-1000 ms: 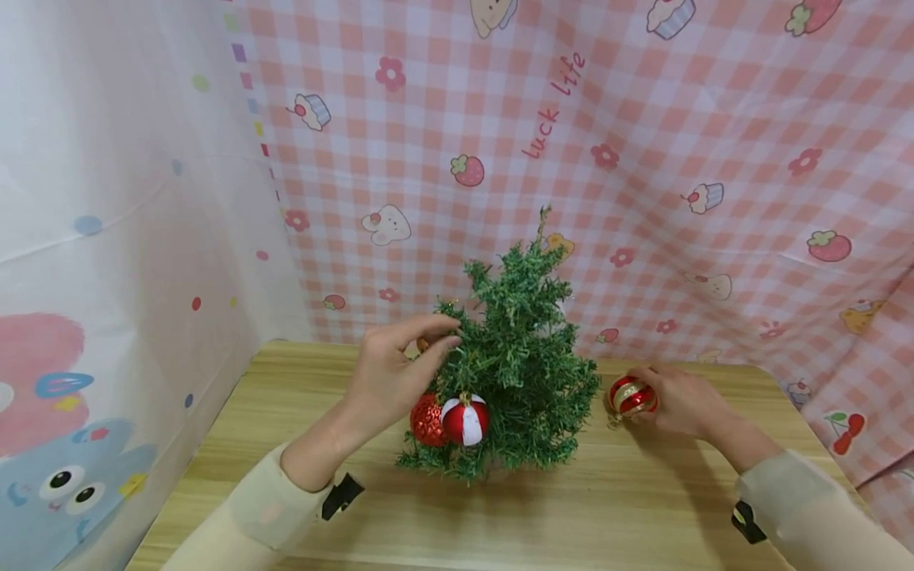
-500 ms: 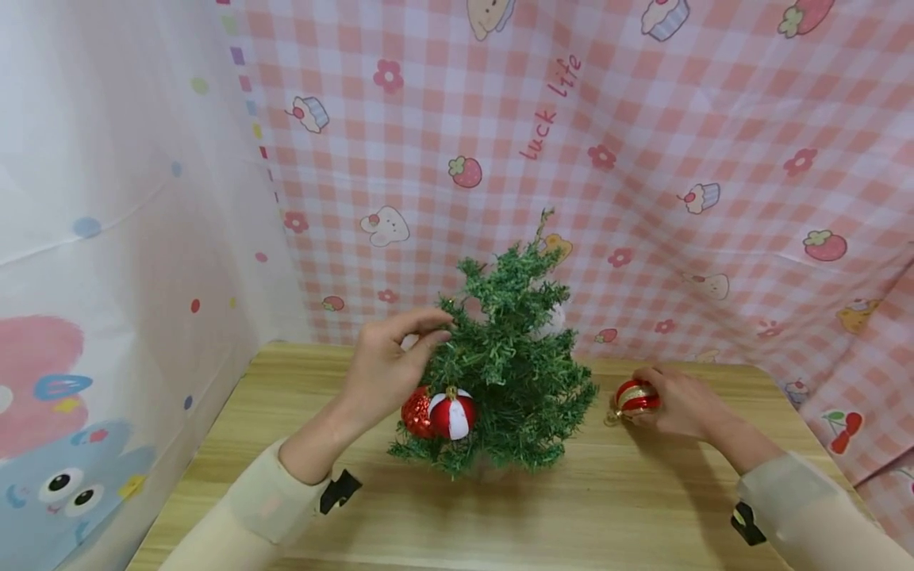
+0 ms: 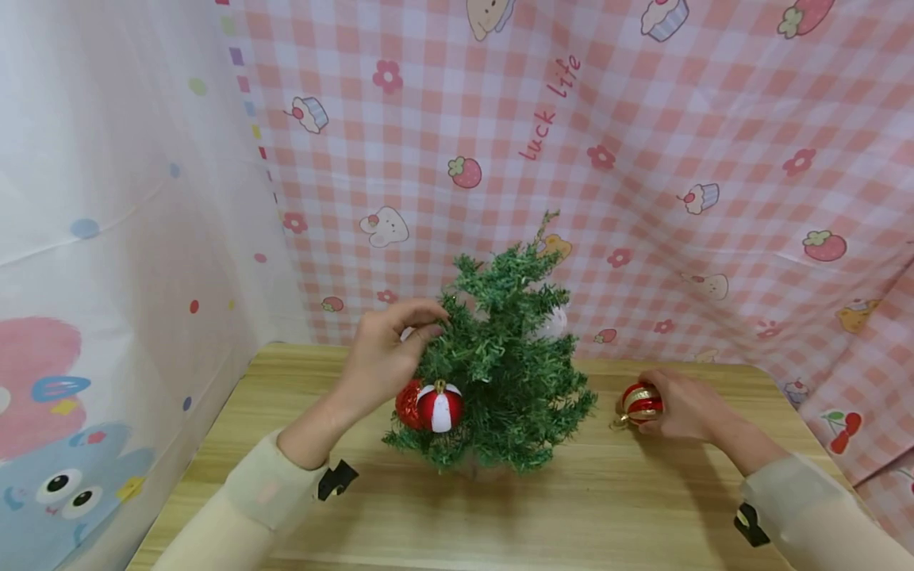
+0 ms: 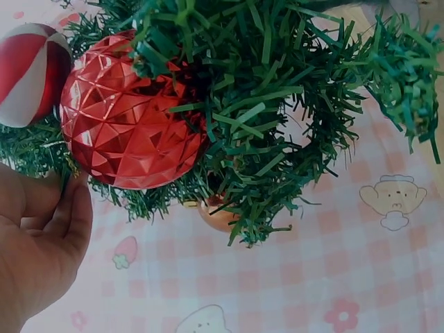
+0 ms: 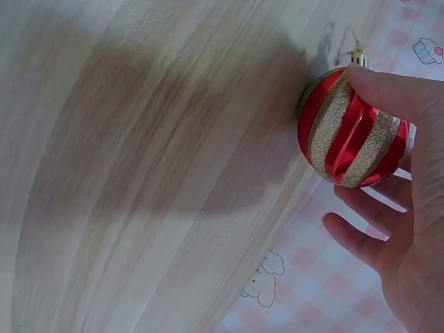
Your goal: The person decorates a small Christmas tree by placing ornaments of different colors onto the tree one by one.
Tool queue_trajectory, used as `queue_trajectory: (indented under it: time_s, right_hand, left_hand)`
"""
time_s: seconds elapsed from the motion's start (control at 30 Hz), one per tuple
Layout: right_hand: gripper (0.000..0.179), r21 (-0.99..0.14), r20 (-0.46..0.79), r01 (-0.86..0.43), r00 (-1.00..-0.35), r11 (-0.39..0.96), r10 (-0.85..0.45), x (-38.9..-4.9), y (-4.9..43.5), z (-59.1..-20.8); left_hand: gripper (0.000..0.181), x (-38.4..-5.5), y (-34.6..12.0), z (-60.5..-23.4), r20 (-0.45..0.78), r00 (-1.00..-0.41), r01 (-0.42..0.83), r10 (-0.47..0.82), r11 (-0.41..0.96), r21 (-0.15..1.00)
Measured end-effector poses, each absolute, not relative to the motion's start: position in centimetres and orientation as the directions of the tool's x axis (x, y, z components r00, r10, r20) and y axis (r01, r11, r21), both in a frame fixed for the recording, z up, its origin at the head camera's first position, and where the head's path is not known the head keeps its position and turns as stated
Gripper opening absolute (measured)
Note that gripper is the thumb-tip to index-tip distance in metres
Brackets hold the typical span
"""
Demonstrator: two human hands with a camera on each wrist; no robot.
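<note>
A small green Christmas tree (image 3: 500, 349) stands on the table. My left hand (image 3: 378, 357) pinches a branch tip at its left side, thumb and fingertips together among the needles. Below that hand hang a red-and-white Christmas ball (image 3: 439, 408) and a shiny red faceted ball (image 4: 128, 118). Part of a copper-coloured ball (image 4: 220, 214) shows under the branches in the left wrist view. To the right of the tree, my right hand (image 3: 689, 408) holds a red-and-gold striped Christmas ball (image 5: 357, 128) low over the table, thumb near its gold cap (image 5: 359, 57).
The wooden table (image 3: 557, 515) ends at the back against a pink checked cloth (image 3: 500, 103). A white printed curtain (image 3: 143, 238) hangs at the left. A pale ball (image 3: 555, 321) is partly hidden behind the tree's right side.
The tree and its hanging balls have shifted left, with my left hand moving slightly the same way. My right hand has turned the striped ball, and the pale ball behind the tree shows more.
</note>
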State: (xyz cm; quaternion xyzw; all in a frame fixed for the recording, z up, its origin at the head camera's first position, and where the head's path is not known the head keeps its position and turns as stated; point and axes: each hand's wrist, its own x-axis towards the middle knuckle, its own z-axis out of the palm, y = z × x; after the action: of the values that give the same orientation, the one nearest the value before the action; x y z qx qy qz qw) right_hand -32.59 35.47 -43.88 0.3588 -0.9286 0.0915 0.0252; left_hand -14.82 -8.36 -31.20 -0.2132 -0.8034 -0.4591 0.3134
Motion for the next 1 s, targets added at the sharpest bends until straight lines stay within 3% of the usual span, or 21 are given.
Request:
queue_trajectory:
  time_s: [0.33,0.6,1.0]
  right_hand:
    - [0.074,-0.202,0.110,-0.641,-0.766,0.740,-0.634,-32.0,35.9,-43.5]
    - [0.079,-0.329,0.099,-0.565,-0.817,0.757,-0.568,-30.9,36.3,-42.2]
    - [0.070,-0.396,0.201,-0.564,-0.824,0.725,-0.530,-28.9,37.1,-39.9]
  left_hand:
    - [0.020,-15.7,-9.1,-31.1,0.665,-0.741,0.626,0.093,0.454,0.635]
    - [0.022,-16.4,-9.7,-31.0,0.670,-0.730,0.647,0.135,0.453,0.614]
    - [0.023,-17.2,-10.1,-31.0,0.668,-0.728,0.668,0.157,0.385,0.637]
